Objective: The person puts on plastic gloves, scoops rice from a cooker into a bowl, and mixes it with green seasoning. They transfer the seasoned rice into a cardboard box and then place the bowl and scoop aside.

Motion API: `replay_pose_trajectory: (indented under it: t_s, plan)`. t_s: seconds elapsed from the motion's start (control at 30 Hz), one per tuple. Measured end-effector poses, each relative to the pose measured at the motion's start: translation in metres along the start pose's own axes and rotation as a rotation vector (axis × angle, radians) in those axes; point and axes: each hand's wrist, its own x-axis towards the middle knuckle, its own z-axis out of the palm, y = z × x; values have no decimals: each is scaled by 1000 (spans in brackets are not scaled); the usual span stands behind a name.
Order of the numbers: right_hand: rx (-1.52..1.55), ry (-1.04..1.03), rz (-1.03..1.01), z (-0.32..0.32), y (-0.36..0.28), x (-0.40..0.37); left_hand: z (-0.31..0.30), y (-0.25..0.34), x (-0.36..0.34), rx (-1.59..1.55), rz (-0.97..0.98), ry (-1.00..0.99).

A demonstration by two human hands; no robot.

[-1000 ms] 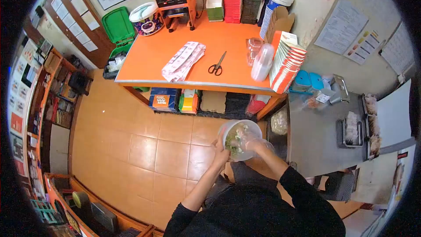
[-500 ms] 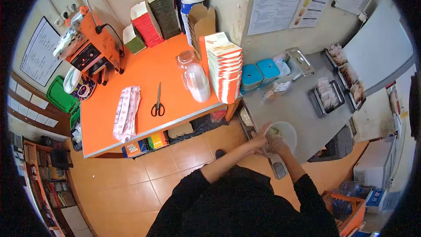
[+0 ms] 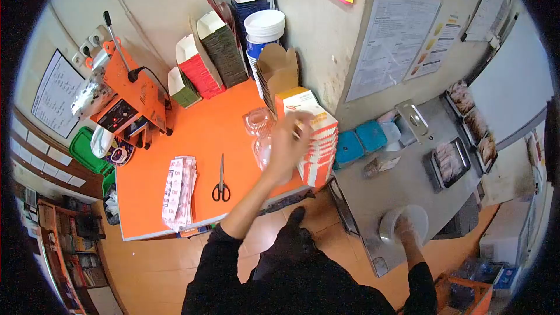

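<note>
My left hand (image 3: 289, 147) is raised over the right side of the orange table, in front of a stack of orange-and-white folded paper boxes (image 3: 318, 154). Its fingers are bent and apart, with nothing visible in them. Just to its left stand clear plastic containers (image 3: 260, 121), partly covered by my hand and wrist. My right hand (image 3: 406, 230) reaches down into a translucent bowl (image 3: 424, 223) on the steel counter; its fingers are hidden inside, and I cannot make out the contents.
On the orange table (image 3: 201, 134) lie black scissors (image 3: 221, 189) and pink printed packets (image 3: 179, 192). An orange sealing machine (image 3: 125, 108) stands left. Stacked cartons and tubs (image 3: 263, 23) line the wall. Blue-lidded containers (image 3: 371, 136) and a black food tray (image 3: 450, 160) sit on the steel counter (image 3: 361, 192).
My left hand has left the bowl and moved up and left to the paper boxes. The right hand stays in the bowl. The camera view has shifted.
</note>
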Motion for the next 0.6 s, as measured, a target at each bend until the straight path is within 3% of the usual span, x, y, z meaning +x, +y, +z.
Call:
replay_pose_trajectory:
  t_s: [0.03, 0.07, 0.13, 0.17, 0.23, 0.27, 0.3, 0.37, 0.43, 0.5, 0.53, 0.57, 0.6]
  plan:
    - [-104, -38, 0, -5, -1, 7, -20, -32, 39, 245, 92, 78]
    - [-97, -38, 6, -19, 1, 0, -36, -56, 75, 510, 386, 170]
    - [-10, -38, -16, -45, 11, -25, -43, -84, 123, 770, 540, 326]
    - [22, -40, -20, -52, 13, -33, -45, -107, 136, 762, 545, 319]
    - [585, 29, 186, -49, 9, -47, -43, -146, 161, 758, 584, 42]
    - [654, 84, 226, -33, 10, -47, -41, -144, 166, 788, 376, 3]
    - [588, 116, 231, -19, 9, -43, -44, -142, 172, 780, 389, -10]
    - [545, 124, 239, -12, 12, -46, -58, -133, 181, 722, 192, -173]
    - [553, 107, 229, -20, 16, -57, -68, -146, 195, 716, 250, -187]
    - [564, 124, 225, -27, 16, -63, -75, -140, 206, 616, 107, -414]
    - [544, 151, 232, -22, 11, -58, -71, -143, 204, 683, 233, -354]
    - [511, 183, 243, -12, 6, -49, -68, -138, 198, 682, 241, -366]
    - [464, 224, 259, -1, 0, -39, -66, -133, 192, 732, 408, -330]
